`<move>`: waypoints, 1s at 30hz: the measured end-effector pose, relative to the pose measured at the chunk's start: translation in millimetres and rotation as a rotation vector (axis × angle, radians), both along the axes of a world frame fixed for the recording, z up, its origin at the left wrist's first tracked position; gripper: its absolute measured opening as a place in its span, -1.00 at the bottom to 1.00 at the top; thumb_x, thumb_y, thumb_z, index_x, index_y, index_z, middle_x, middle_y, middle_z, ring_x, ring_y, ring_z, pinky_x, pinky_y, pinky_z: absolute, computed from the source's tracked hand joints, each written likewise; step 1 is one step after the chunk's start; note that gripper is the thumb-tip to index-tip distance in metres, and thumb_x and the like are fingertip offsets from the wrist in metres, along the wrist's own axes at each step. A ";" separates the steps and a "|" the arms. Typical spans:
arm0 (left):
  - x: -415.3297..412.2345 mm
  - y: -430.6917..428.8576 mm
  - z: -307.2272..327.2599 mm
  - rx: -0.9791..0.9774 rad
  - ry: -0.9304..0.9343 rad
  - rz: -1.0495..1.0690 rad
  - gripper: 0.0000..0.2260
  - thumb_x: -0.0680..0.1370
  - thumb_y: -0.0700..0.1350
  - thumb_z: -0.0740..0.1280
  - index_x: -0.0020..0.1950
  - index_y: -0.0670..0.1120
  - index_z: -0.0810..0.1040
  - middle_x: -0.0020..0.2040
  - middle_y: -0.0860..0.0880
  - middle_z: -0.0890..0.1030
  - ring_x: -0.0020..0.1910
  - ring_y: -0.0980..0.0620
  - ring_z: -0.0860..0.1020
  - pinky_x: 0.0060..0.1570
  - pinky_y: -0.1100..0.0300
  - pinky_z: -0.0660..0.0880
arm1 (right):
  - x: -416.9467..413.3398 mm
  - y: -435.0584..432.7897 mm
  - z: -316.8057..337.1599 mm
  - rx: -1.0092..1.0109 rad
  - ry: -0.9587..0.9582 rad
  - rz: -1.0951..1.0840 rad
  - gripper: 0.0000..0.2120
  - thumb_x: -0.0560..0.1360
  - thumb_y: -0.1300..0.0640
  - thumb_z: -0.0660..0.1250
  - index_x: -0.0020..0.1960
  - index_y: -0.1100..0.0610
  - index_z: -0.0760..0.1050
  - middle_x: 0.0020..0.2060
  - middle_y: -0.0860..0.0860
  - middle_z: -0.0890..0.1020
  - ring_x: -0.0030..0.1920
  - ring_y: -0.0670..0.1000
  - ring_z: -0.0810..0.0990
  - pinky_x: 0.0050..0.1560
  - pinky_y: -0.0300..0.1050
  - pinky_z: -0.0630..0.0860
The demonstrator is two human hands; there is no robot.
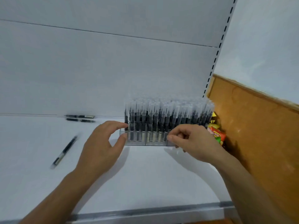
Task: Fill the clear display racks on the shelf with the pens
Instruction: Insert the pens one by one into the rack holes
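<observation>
A clear display rack [145, 142] stands on the white shelf [145, 175] at the right, packed with several upright black pens with clear caps [168, 115]. My left hand [103, 143] grips the rack's left front corner between thumb and fingers. My right hand [192, 141] has its fingers curled at the rack's front right and pinches there; whether it holds a pen or the rack wall I cannot tell. Three loose black pens lie on the shelf to the left: one diagonal pen [64, 151] and two pens [80, 118] near the back wall.
The shelf's grey front edge [145, 210] runs along the bottom. A slotted upright [216, 50] rises behind the rack. A brown wooden board [258, 135] stands at the right, with colourful packets [216, 133] wedged beside the rack.
</observation>
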State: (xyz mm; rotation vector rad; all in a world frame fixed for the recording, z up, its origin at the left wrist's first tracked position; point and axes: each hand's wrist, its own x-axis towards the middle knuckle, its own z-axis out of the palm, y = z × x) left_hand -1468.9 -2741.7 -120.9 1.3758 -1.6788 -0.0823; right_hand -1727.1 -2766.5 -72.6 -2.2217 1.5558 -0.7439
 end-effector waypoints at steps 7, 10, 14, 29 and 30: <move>105.9 26.1 -14.3 0.361 -0.126 0.316 -0.70 0.52 0.07 0.36 0.24 0.09 0.54 0.18 0.13 0.52 0.21 0.07 0.45 0.07 0.20 0.33 | 116.2 4.7 -16.5 0.013 0.048 0.304 -0.87 0.54 -0.09 0.31 0.02 -0.11 0.59 -0.18 -0.23 0.59 -0.17 -0.24 0.54 -0.09 -0.24 0.50; 120.3 29.4 -17.4 0.381 -0.187 0.337 -0.68 0.50 0.08 0.36 0.24 0.05 0.55 0.12 0.08 0.55 0.15 0.02 0.48 0.00 0.20 0.32 | 163.9 -0.4 -27.6 0.009 0.085 0.415 -0.77 0.58 -0.06 0.25 0.22 -0.11 0.52 0.07 -0.21 0.53 0.01 -0.21 0.53 0.11 -0.16 0.48; 135.0 18.7 -14.9 0.418 -0.261 0.390 -0.70 0.58 0.01 0.26 0.30 0.02 0.51 0.18 0.02 0.53 0.15 -0.01 0.47 0.09 0.16 0.39 | 213.1 -21.9 -34.5 -0.027 0.100 0.434 -0.66 0.61 0.01 0.21 0.38 -0.05 0.41 0.34 -0.11 0.43 0.30 -0.09 0.42 0.32 -0.13 0.35; 173.8 -1.1 -28.7 0.267 0.110 0.560 -0.80 0.63 -0.12 0.16 0.12 0.00 0.56 0.02 0.01 0.48 -0.05 -0.02 0.52 -0.09 0.22 0.28 | 308.6 -119.2 -64.0 -0.077 0.369 0.226 -0.63 0.61 -0.03 0.12 0.33 0.13 0.40 0.29 0.08 0.43 0.29 0.14 0.34 0.22 0.01 0.34; 175.0 -2.0 -29.8 0.261 0.125 0.557 -0.81 0.63 -0.12 0.17 0.12 0.01 0.56 0.03 0.02 0.49 -0.04 -0.02 0.52 -0.08 0.22 0.28 | 311.5 -121.3 -65.0 -0.102 0.401 0.215 -0.62 0.62 -0.03 0.10 0.33 0.13 0.41 0.28 0.09 0.43 0.28 0.14 0.34 0.21 0.01 0.34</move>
